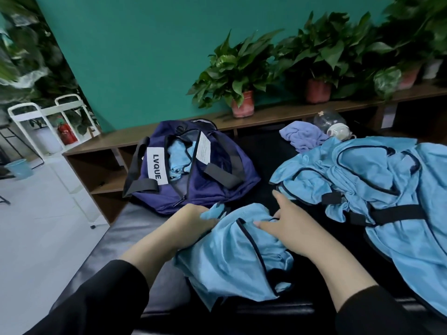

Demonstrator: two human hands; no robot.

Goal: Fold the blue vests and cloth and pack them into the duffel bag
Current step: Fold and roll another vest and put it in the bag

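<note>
A crumpled light-blue vest (232, 257) with dark piping lies on the black surface in front of me. My left hand (193, 221) grips its upper left edge, fingers curled into the fabric. My right hand (287, 226) rests on its upper right part, thumb against the piping; whether its fingers hold cloth is unclear. The navy duffel bag (193, 170) marked LVQUE stands unzipped behind, with light-blue fabric (177, 158) inside. A heap of more blue vests (387, 189) with black straps lies to the right. A lilac cloth (302, 136) sits crumpled behind that heap.
A low wooden shelf (278, 117) along the teal wall carries potted plants (242, 105). A clear jar with a white lid (333, 126) lies beside the lilac cloth. White floor, a white rack (43, 117), a fire extinguisher and a blue bin (19, 168) are at left.
</note>
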